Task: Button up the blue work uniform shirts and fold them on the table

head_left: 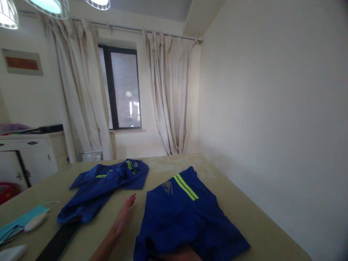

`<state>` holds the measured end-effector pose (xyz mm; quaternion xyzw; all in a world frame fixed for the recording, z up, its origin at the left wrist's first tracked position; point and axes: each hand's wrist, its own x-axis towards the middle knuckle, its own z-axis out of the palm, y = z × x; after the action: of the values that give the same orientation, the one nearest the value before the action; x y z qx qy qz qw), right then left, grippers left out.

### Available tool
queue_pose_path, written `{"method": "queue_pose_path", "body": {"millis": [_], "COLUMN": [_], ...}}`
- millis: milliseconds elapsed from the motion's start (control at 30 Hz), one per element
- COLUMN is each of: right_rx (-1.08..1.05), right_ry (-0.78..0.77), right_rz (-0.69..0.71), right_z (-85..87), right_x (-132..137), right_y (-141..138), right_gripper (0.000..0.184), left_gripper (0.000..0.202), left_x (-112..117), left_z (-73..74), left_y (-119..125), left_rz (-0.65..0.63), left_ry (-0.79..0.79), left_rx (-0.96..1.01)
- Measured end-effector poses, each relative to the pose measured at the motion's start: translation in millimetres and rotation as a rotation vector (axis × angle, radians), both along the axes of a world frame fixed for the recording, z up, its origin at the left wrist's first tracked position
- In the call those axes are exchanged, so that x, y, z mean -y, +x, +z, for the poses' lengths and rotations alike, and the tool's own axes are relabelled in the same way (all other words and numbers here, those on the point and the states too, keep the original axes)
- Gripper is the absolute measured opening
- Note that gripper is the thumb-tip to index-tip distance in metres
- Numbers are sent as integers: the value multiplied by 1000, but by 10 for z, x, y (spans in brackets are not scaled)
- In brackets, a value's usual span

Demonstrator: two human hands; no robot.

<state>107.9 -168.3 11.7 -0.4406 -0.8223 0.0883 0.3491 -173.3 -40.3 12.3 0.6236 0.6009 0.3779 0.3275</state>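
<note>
A dark blue work garment with a yellow-green and grey stripe lies on the table in front of me, its near part raised and rumpled. My right hand is at its near edge, partly under the cloth, so its fingers are hidden. Just left of this garment, my left hand reaches forward over the table with fingers stretched out, holding nothing. Farther left lies a second blue work garment, loosely spread, with similar stripes and a round badge. A small gap separates my left hand from both garments.
The table runs along the white wall at right. On its left side lie a black flat object, a light blue face mask, a white rounded object with a dark cord, and a white item. A cabinet stands beyond.
</note>
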Motion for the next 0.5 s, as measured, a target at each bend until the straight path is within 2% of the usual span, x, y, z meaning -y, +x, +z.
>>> {"method": "queue_pose_path", "body": {"millis": [67, 100, 133, 200, 267, 300, 333, 400, 433, 500], "right_rx": [62, 101, 118, 115, 98, 92, 79, 20, -24, -104], "right_ry": [27, 43, 50, 2, -103, -155, -198, -252, -266, -291], "right_rz": [78, 72, 10, -175, -308, -327, -323, -305, -318, -382], "right_z": [81, 136, 191, 284, 332, 339, 337, 314, 297, 252], "right_x": [22, 1, -38, -154, -296, -364, -423, -495, -502, -457], "right_y": [250, 390, 518, 700, 773, 786, 798, 867, 938, 1155], "right_gripper": [33, 43, 52, 58, 54, 53, 52, 54, 57, 65], "left_gripper": [87, 85, 85, 96, 106, 106, 97, 73, 62, 46], "left_x": [239, 386, 539, 816, 983, 1011, 1005, 917, 855, 749], "left_z": [-14, -16, -6, 63, 188, 258, 325, 431, 468, 518], "left_y": [99, 186, 298, 591, 917, 1061, 1173, 1254, 1210, 958], "left_rz": [-44, -84, -156, -349, -490, -503, -523, -494, -438, -200], "left_ry": [75, 148, 221, 293, 223, 180, 150, 153, 192, 293], "left_rx": [-45, -96, -168, -351, -494, -525, -547, -523, -469, -281]}}
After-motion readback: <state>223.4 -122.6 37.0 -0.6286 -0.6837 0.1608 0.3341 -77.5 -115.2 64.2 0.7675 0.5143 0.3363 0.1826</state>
